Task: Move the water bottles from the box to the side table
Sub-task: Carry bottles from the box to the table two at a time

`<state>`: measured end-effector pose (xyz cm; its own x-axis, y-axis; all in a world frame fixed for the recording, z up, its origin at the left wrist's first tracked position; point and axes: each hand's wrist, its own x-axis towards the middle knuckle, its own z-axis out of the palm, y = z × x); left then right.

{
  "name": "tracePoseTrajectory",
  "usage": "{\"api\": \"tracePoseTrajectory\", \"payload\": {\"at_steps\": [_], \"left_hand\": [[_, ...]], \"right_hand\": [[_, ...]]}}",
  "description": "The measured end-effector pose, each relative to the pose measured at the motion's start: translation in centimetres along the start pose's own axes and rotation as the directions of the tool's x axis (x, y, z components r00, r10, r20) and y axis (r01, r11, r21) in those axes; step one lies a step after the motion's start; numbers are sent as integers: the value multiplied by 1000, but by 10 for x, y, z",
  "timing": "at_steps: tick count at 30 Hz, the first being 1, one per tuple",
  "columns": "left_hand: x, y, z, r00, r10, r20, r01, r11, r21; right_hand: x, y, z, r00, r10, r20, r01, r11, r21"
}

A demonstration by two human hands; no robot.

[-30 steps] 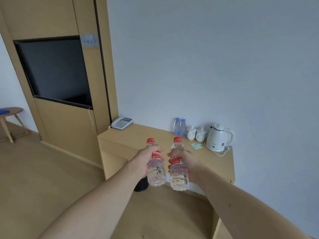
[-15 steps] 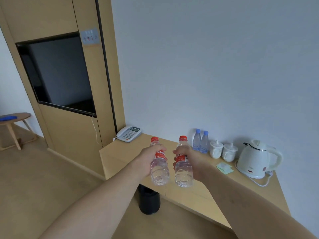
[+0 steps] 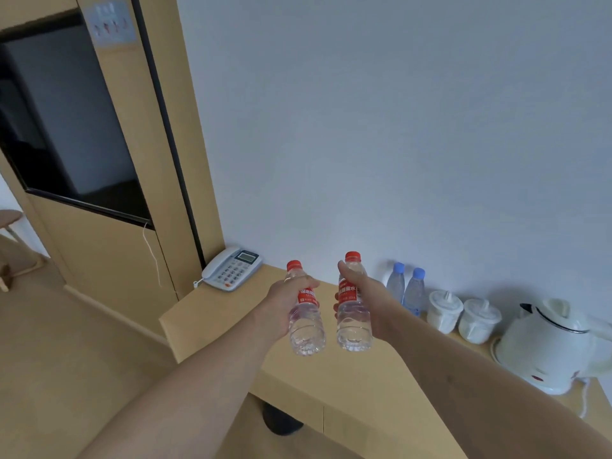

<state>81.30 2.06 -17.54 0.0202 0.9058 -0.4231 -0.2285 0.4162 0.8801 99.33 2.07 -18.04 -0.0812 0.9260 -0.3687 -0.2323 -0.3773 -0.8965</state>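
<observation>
Mid-frame, I log my left hand (image 3: 281, 309) and right hand (image 3: 367, 303), fingers curled round one red-capped bottle each (image 3: 306, 321) (image 3: 353, 313), above the side table (image 3: 347, 385).

Hands (image 3: 284, 309) hold two bottles (image 3: 306, 321) above side table (image 3: 331, 385).

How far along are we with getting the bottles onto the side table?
Done: none that I can confirm; the box is out of view. In hand: the left hand grips one red-capped clear water bottle, the right hand another, both above the light wooden side table. Left: setting both down.
</observation>
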Motion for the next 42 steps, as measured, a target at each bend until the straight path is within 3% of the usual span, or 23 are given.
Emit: {"api": "tracePoseTrajectory", "payload": {"at_steps": [5,12,19,24,30,34,42], "left_hand": [[78,11,9,997,-49,59,48,999,18],[186,34,23,985,-44,164,5,972,234],[267,51,35,964,1,267,-92,940,328],[305,47,41,937,29,348,-210,843,496],[340,35,53,890,104,444,-421,562,712],[355,29,65,887,108,450,-431,544,720],[380,13,96,814,256,521,-581,380,720]], "right_hand": [[59,-9,-11,993,-6,-115,6,1000,3],[134,-24,-19,959,-36,-280,40,999,10],[191,-32,-24,854,-158,-496,4,954,-298],[213,-29,-37,834,-195,-517,-133,837,-531],[239,-36,-59,814,-286,-505,-237,631,-739],[264,-46,-78,853,-282,-439,-252,515,-820],[299,-46,-106,916,-300,-267,-205,222,-953]]}}
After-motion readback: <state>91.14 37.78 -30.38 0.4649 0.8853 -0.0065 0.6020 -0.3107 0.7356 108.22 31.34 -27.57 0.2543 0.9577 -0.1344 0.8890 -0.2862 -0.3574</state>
